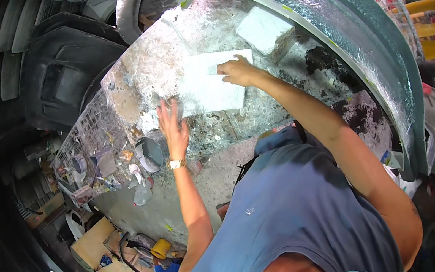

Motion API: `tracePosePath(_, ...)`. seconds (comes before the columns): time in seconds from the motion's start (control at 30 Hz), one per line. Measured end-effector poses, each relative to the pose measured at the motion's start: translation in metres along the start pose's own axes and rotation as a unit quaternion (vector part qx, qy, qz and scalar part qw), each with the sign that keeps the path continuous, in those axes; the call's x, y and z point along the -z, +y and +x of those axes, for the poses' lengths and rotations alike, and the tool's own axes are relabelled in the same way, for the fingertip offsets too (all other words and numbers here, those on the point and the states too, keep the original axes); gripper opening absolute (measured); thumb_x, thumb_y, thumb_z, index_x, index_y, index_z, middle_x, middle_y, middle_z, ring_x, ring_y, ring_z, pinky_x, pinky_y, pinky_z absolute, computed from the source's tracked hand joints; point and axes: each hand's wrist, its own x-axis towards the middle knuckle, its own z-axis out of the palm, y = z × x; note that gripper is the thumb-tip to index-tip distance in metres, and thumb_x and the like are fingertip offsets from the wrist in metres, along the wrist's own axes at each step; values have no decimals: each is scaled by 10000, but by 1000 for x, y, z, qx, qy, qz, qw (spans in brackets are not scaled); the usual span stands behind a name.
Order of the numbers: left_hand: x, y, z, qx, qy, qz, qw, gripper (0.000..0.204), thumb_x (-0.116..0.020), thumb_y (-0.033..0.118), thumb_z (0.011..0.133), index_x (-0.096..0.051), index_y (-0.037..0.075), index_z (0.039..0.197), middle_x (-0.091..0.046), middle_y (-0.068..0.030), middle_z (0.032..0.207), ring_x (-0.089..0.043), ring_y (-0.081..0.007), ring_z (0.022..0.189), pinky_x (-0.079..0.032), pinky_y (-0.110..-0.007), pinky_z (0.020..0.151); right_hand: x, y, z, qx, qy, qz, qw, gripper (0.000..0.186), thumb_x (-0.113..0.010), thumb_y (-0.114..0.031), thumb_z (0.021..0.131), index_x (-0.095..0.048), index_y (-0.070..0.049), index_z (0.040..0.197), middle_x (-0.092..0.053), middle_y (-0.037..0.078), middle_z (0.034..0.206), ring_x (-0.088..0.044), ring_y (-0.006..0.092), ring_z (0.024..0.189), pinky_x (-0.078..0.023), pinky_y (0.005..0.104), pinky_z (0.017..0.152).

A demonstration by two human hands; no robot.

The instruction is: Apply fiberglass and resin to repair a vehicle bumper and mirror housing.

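Note:
A white rectangular sheet, which looks like fibre matting, lies flat on a stained worktable. My right hand rests over its upper right part, with bent fingers pointing left; whatever sits between the fingertips is hidden. Beside the sheet's lower left corner, my left hand hovers with fingers spread and nothing in it. A watch circles that wrist. Just below and left of this hand stands a grey bucket. A second white piece, stacked or folded, lies farther back, next to a brown bristly clump.
A large curved grey-green moulded panel arches around the table's far and right sides. Wire mesh with cups and scraps borders the left. Dark moulded parts are stacked at far left. Cardboard and a yellow container sit lower left.

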Motion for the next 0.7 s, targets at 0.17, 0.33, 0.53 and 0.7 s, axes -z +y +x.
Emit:
tracePosePath(0.17,28,61,58,-79,-85,-95,989,636,-654,190,776,-400,71,1347,-390,-192,1402,-314,-324,1339,-152,-504,1120,-5,-39,-14,114,28,94,989,200,-568,-140,863,-586,-27,1027,-637,164,989,-598,313,950,-455,394,790)
tracePosePath(0.33,32,16,75,-144,-241,-107,954,270,-651,179,803,-502,-16,688,-496,-155,660,-509,-360,671,-394,-434,632,-20,-9,-20,200,83,11,976,287,-604,-239,849,-604,-60,1073,-630,120,1058,-530,270,1108,-280,455,1038)
tracePosePath(0.53,34,23,70,-161,-194,-157,955,300,-625,286,860,-559,10,764,-552,-145,687,-543,-304,641,-409,-422,617,-17,-26,-16,260,8,67,963,282,-613,-286,858,-621,-51,1015,-635,144,963,-580,273,982,-260,462,1071)
tracePosePath(0.7,29,25,59,-9,-239,-144,960,342,-585,309,890,-508,35,701,-492,-145,612,-514,-307,527,-392,-415,510,-9,-27,-15,188,52,165,967,304,-575,-361,886,-641,-73,958,-631,141,788,-591,286,722,-435,384,721)
